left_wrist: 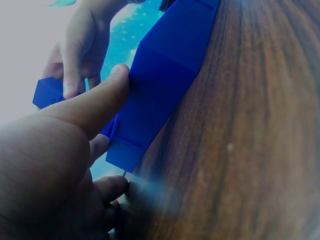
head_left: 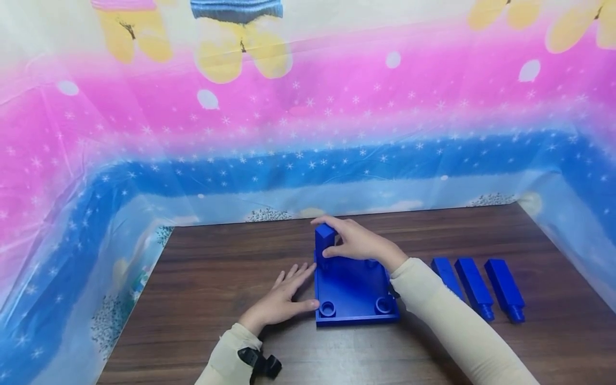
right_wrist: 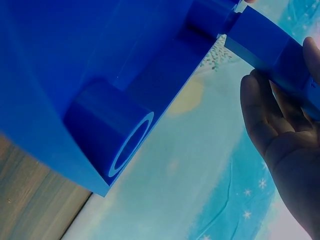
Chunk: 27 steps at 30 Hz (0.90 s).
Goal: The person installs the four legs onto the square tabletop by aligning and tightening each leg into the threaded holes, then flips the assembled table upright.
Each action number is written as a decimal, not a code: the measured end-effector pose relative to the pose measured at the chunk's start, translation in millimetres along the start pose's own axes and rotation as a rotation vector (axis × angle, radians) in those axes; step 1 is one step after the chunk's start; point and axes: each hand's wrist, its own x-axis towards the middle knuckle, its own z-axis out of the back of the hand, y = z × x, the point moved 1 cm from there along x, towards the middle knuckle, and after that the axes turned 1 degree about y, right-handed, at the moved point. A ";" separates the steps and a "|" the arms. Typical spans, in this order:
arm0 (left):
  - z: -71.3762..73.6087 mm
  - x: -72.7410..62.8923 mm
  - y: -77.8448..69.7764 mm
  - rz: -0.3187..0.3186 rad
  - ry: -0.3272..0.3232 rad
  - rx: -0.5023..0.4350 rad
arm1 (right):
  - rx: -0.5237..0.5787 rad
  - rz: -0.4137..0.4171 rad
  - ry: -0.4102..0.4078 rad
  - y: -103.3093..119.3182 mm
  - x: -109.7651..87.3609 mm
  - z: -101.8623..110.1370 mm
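Note:
A square blue tabletop (head_left: 353, 286) lies underside up, with a raised rim and round sockets at its corners. My right hand (head_left: 361, 241) grips an upright blue table leg (head_left: 323, 239) by its upper part, over the far left corner. In the right wrist view the lower end of this leg (right_wrist: 265, 42) meets a corner socket (right_wrist: 210, 15); how deep its peg sits I cannot tell. My left hand (head_left: 279, 303) has its fingers stretched out against the tabletop's left side. The left wrist view shows the left thumb (left_wrist: 112, 85) touching that side wall.
To the right, three more blue legs lie side by side on the brown wooden table (head_left: 216, 256): one partly behind the right sleeve (head_left: 447, 315), a middle one (head_left: 474, 286) and an outer one (head_left: 502, 286). A patterned cloth (head_left: 308, 144) hangs behind the table.

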 end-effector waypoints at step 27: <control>1.2 -1.5 -2.5 0.005 0.009 -0.021 | -0.016 0.020 -0.036 -1.2 -1.1 0.5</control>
